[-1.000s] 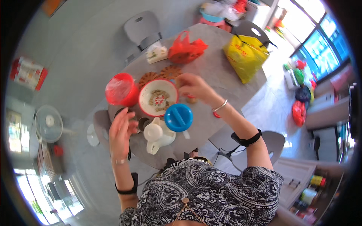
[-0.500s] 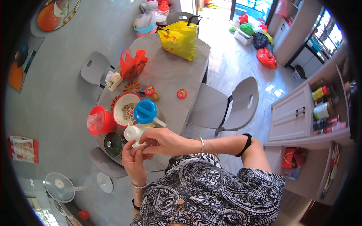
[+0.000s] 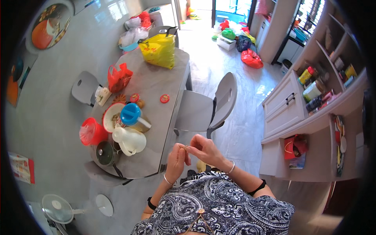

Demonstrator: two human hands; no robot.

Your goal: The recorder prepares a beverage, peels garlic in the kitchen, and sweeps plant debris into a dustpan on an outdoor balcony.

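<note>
Left hand [image 3: 176, 161] and right hand [image 3: 208, 152] meet at the fingertips; whether they grip anything I can't tell. Grey table [image 3: 153, 87] alongside, chair [image 3: 196, 112] on glossy tiles [image 3: 247, 96].

Gray table [image 3: 160, 117]: left of centre; a yellow bag [image 3: 158, 51] stands at its far end; a red plastic bag [image 3: 119, 78] sits near its left edge, beside a tissue box [image 3: 103, 96]
Gray chairs [image 3: 225, 102]: one near the centre, right of the tabletop; another at the left
White cabinet [image 3: 284, 111]: right side; jars [image 3: 313, 91] stand shelved right of its door
Tiled floor [image 3: 246, 102]: upper centre; a red bundle [image 3: 251, 58] lies near a green bag [image 3: 228, 33]
Fan [image 3: 57, 208]: lower left; pale, round
</note>
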